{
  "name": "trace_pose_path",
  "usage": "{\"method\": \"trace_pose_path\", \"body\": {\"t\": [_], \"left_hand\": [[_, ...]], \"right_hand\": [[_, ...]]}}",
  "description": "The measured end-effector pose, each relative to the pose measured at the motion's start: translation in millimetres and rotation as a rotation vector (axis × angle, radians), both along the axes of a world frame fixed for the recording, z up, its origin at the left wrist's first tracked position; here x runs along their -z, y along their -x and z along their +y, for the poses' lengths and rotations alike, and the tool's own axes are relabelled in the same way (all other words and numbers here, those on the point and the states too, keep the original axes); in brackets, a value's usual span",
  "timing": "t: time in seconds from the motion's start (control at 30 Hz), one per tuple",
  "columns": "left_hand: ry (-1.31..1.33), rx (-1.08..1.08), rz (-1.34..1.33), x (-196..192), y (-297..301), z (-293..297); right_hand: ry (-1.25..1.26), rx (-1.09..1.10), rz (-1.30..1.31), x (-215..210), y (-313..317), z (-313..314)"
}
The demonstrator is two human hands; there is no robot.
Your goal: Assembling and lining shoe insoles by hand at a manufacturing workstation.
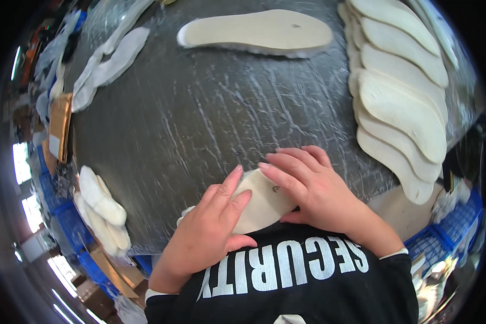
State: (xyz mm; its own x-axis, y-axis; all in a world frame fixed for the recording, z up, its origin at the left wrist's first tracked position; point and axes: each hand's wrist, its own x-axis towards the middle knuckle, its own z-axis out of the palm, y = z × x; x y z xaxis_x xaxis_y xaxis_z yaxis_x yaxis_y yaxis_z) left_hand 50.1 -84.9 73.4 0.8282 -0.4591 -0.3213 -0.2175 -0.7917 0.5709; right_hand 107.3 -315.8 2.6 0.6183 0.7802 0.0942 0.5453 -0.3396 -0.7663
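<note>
A cream insole [262,201] lies at the near edge of the dark table, right in front of my body. Across its left part rests my left hand [208,224], fingers stretched out and thumb apart on the near side. My right hand [313,186] spans its right part with spread, slightly bent fingers, the thumb at the near edge. Both hands touch the insole without closing around it, and they hide much of it. A small dark mark shows near its right end. Farther off, another insole [254,32] lies flat, with white fluff along its edge.
Overlapping cream insoles [402,102] form a long row at the right. White strips [113,67] lie at the far left; several fluffy insoles [102,202] are piled at the left edge. Wrinkled film covers the table [162,156]. Blue crates [443,235] stand below at the right.
</note>
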Motion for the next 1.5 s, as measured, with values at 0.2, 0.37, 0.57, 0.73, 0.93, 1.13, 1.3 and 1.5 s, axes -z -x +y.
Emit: {"method": "trace_pose_path", "body": {"t": [0.2, 0.37, 0.57, 0.73, 0.93, 1.13, 1.3, 1.5], "left_hand": [[0.032, -0.196, 0.098, -14, 11, 41], [0.07, -0.252, 0.087, 4, 23, 61], [0.144, -0.367, 0.129, 16, 18, 58], [0.165, -0.382, 0.121, 25, 19, 60], [0.181, -0.38, 0.119, 28, 14, 58], [0.126, -0.364, 0.141, 26, 11, 55], [0.102, -0.397, 0.06, 23, 16, 51], [0.185, -0.437, -0.031, 19, 15, 41]], "right_hand": [[0.018, 0.005, -0.07, 3, -1, -7], [0.026, -0.004, -0.103, 11, 7, -12], [0.091, -0.02, -0.153, 11, 5, -16], [0.133, -0.018, -0.146, 8, 5, -14], [0.155, -0.022, -0.143, 7, 6, -16], [0.184, -0.004, -0.133, -3, 5, -14], [0.183, -0.009, -0.133, -23, 1, 1], [-0.167, -0.161, 0.124, -31, 4, 65]]}}
